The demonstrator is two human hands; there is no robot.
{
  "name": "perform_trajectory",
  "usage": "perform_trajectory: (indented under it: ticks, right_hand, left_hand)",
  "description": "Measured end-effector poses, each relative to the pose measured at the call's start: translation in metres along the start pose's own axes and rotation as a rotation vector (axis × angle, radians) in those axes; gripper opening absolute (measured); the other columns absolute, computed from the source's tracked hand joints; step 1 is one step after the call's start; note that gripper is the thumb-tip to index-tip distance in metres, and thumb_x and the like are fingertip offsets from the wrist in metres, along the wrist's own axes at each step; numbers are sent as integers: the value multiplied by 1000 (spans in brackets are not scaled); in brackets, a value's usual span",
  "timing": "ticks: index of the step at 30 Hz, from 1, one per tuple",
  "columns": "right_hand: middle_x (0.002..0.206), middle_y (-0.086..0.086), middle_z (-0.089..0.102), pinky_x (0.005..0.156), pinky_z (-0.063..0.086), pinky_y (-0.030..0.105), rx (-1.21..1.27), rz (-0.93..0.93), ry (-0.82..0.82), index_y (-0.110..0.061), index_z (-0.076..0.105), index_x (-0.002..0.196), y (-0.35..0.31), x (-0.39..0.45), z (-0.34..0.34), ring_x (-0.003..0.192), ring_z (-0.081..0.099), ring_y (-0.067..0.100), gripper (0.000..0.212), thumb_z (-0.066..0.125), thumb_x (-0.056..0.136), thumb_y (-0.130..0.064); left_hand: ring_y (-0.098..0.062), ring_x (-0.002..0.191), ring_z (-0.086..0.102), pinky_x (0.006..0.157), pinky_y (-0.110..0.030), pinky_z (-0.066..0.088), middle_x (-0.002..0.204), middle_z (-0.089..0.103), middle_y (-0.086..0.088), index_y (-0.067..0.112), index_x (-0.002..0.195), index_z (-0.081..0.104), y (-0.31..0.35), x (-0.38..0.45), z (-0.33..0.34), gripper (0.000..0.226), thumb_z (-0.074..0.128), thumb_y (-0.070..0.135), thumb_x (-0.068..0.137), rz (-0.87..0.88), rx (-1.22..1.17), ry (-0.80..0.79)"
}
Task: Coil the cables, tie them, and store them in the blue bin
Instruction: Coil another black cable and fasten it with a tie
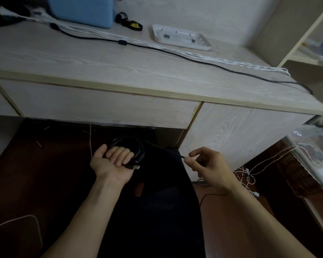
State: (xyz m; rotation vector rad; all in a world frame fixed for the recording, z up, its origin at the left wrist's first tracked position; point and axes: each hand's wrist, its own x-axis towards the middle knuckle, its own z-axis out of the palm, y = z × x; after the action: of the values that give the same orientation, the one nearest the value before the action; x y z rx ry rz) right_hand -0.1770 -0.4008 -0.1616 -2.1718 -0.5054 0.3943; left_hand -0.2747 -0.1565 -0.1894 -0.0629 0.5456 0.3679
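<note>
Two hands work below the desk's front edge. The left hand (113, 161) grips a black cable coil (131, 149), palm up, fingers curled through its loops; the right hand (206, 164) pinches the cable's free run. Likely risks: loops springing loose if the grip slackens, or the tail snagging underneath. The blue bin (82, 10) stands at the desktop's far left corner, well apart.

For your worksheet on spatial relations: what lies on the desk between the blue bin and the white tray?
In the head view, a small black strap bundle with a yellow patch lies between the blue bin and the white tray.
</note>
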Motion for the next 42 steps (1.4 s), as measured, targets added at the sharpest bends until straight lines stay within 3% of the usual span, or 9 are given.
perform_trajectory:
  ticks: [4, 7, 12, 19, 23, 29, 33, 37, 42]
  right_hand:
    - [75, 1, 71, 60, 51, 27, -50, -32, -152, -19, 66, 97, 8, -2, -6, 59, 63, 9, 6, 65, 95, -24]
    - [82, -7, 70, 63, 48, 17, -188, -82, -325, -22, 69, 101, 3, -5, -2, 68, 64, 2, 15, 73, 90, -31]
    - [97, -7, 72, 74, 54, 20, -266, -189, -569, -19, 71, 110, -13, -14, 8, 84, 67, 2, 21, 73, 89, -24]
    - [79, -5, 68, 62, 43, 12, -157, -281, -448, -16, 69, 103, -27, -18, 12, 61, 59, 3, 12, 57, 101, -18]
    - [71, -7, 62, 55, 36, 9, -189, -297, -306, -14, 68, 95, -26, -16, 9, 58, 57, 0, 18, 53, 103, -21]
    - [59, -7, 58, 51, 39, 17, -207, -312, -204, -23, 63, 83, -25, -15, 13, 52, 55, 9, 28, 48, 101, -40]
    - [54, -8, 55, 45, 34, 21, -221, -307, -85, -18, 63, 71, -26, -14, 12, 47, 49, 7, 41, 58, 87, -56]
    - [50, -12, 53, 45, 34, 15, 44, -206, -78, -5, 63, 74, -24, -13, -2, 43, 44, 2, 36, 70, 81, -40]
    - [67, 0, 62, 55, 45, 25, 107, -212, -91, -16, 62, 87, -22, -14, -1, 58, 56, 10, 16, 69, 88, -31]
  left_hand:
    - [-12, 46, 24, 50, -25, 24, 57, 28, 5, 19, 65, 36, 3, 6, 0, 32, 39, 34, 93, 121, -24, 80]
    - [-13, 51, 32, 58, -26, 31, 64, 36, 2, 17, 73, 38, -7, 10, 5, 29, 32, 24, 101, 139, 105, 80]
    - [-13, 59, 47, 65, -29, 44, 74, 51, -1, 13, 88, 45, -26, 11, 6, 22, 36, 18, 107, 179, 456, 47]
    - [-13, 61, 59, 63, -27, 51, 82, 69, -4, 11, 100, 63, -60, -16, -5, 22, 42, 18, 105, 151, 1485, -302]
    - [-17, 55, 53, 63, -36, 47, 73, 62, -4, 2, 97, 56, -60, -19, -5, 30, 38, 24, 107, 32, 1728, -552]
    - [-12, 42, 28, 46, -29, 28, 53, 39, -1, 3, 91, 55, -49, -24, 6, 48, 33, 43, 105, -222, 1547, -576]
    - [-11, 42, 23, 44, -26, 23, 51, 32, 1, 8, 82, 56, -33, -24, 9, 48, 41, 51, 99, -407, 1666, -663]
    - [-10, 39, 18, 40, -25, 20, 50, 26, 1, 19, 66, 39, -24, -25, 8, 44, 45, 46, 101, -496, 1510, -749]
    - [-7, 38, 16, 39, -23, 20, 49, 24, 5, 18, 67, 46, -19, -19, 9, 38, 51, 44, 94, -455, 1060, -640]
